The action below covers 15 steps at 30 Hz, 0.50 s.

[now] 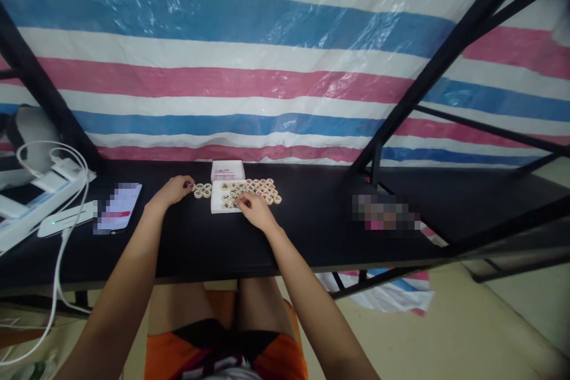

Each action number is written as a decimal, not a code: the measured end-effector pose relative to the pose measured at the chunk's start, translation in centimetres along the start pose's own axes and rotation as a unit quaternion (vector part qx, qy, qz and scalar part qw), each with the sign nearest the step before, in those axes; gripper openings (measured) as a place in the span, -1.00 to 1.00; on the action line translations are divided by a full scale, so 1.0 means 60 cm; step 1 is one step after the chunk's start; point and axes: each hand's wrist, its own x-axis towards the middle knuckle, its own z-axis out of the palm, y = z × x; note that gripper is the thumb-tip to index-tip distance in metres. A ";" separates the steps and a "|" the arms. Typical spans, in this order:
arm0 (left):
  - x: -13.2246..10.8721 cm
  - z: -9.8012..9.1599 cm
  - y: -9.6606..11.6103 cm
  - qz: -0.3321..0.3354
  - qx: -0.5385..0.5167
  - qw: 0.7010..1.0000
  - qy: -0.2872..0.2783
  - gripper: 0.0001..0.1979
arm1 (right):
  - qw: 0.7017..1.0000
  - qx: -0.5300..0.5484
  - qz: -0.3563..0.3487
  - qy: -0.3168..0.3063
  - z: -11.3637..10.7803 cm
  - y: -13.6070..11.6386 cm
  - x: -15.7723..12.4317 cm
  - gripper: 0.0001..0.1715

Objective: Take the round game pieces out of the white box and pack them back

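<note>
Near the back of the black table stands a small white box (pixel 215 205) holding rows of round Chinese chess pieces with black characters. My right hand (pixel 253 209) reaches over the box's right side, fingers pinched together at the pieces; what sits between the fingertips is hidden. Left of the box is a small group of loose black-character pieces (pixel 203 190). My left hand (pixel 177 189) is at the left end of this group, its fingers closed on a Chinese chess piece (pixel 192 187). Red-character pieces (pixel 267 190) lie packed together just right of the box.
Behind the box lies a white lid (pixel 228 170). To the left are a phone (pixel 119 208), a white device (pixel 66 218) and a power strip (pixel 48 196) with cables. Black frame bars (pixel 418 95) and a striped plastic sheet (pixel 249 83) border the black table (pixel 312 237). A blurred item (pixel 385 214) lies right.
</note>
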 end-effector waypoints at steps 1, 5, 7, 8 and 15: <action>0.001 0.001 -0.001 0.002 0.001 1.000 0.002 -0.69 | 1.000 -0.001 -0.002 0.001 0.000 0.001 0.000 -0.86; 0.003 0.005 -0.005 0.008 0.004 1.000 0.009 -0.67 | 1.000 -0.009 0.002 0.007 0.001 0.004 0.001 -0.86; 0.004 0.006 -0.005 0.009 0.011 1.000 0.010 -0.64 | 1.000 -0.010 0.006 0.006 0.001 0.005 0.000 -0.86; 0.004 0.007 -0.005 0.009 0.015 1.000 0.009 -0.62 | 1.000 -0.009 0.006 0.005 0.002 0.005 0.000 -0.86; 0.004 0.008 0.000 0.021 0.026 0.999 0.011 -0.58 | 1.000 -0.003 0.005 0.004 -0.001 0.002 0.000 -0.86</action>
